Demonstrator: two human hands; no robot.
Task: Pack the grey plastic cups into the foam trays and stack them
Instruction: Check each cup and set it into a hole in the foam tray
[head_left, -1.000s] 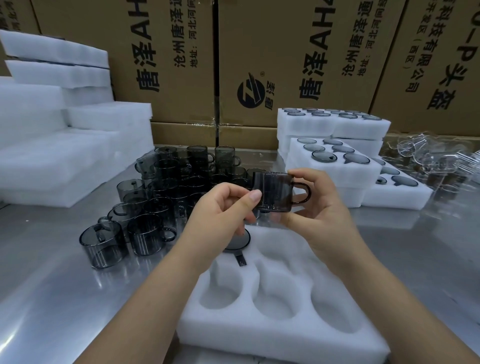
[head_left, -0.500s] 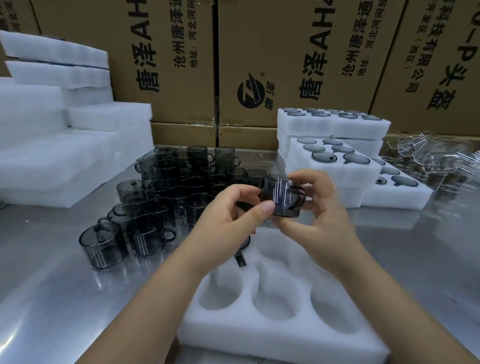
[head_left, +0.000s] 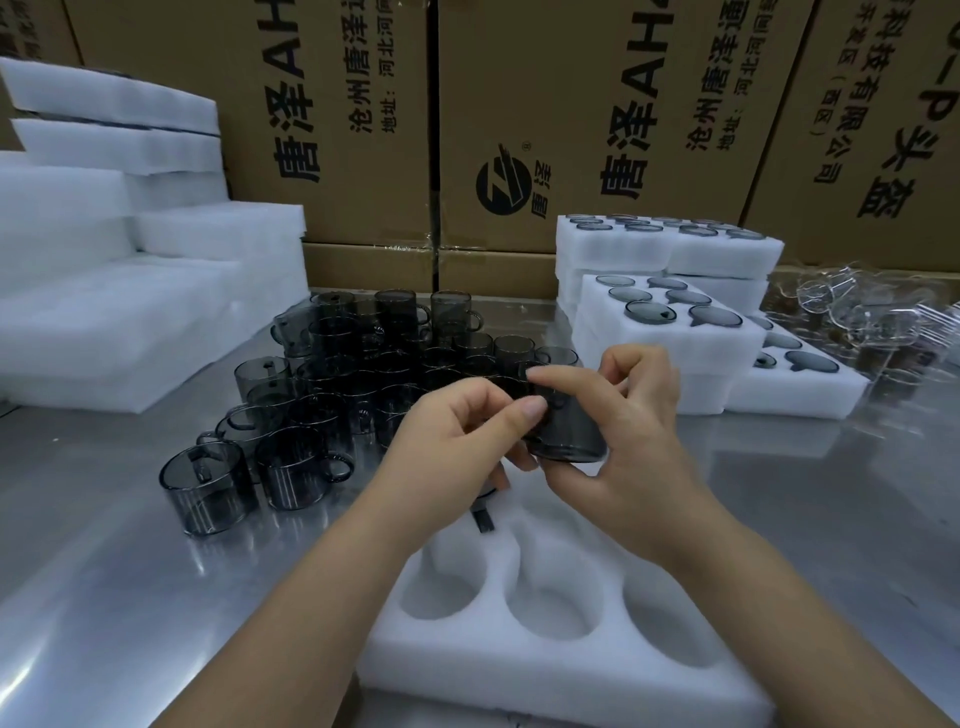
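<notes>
Both hands hold one grey plastic cup (head_left: 569, 431) above the far part of the foam tray (head_left: 561, 670). My right hand (head_left: 618, 447) cups it from the right and below, the forefinger across its top. My left hand (head_left: 457, 441) pinches its left side with thumb and fingers. The cup is tilted, its base towards me. The tray has three bare round pockets along its near row; a cup (head_left: 485, 512) sits in a far-left pocket, mostly hidden by my left hand. A cluster of loose grey cups (head_left: 332, 395) stands on the metal table to the left.
Filled foam trays (head_left: 670, 322) are stacked at the back right, with clear plastic cups (head_left: 872, 322) beyond them. Bare foam trays (head_left: 119, 291) are piled at the left. Cardboard boxes (head_left: 571, 119) wall off the back. The steel table (head_left: 130, 597) shows at the front left.
The cup has come down and towards me, from upright with its handle to the right to tilted over the tray. Both hands moved with it.
</notes>
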